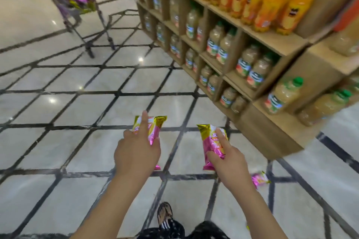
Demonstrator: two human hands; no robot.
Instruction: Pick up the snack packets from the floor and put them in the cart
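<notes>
My left hand [136, 151] holds a pink and gold snack packet [154, 130] above the floor, index finger stretched along its top. My right hand [226, 158] grips a second pink and gold snack packet [208, 145], index finger lying on its front. A third pink packet [259, 179] lies on the tiled floor just right of my right wrist. The cart [75, 4] stands far off at the upper left, blurred, with several purple and yellow packets inside it.
A wooden shelf unit [272, 132] full of juice bottles [221, 44] runs along the right side, its base close to my right hand. Glossy tiled floor [77, 122] stretches between me and the cart. My foot [165, 213] shows at the bottom.
</notes>
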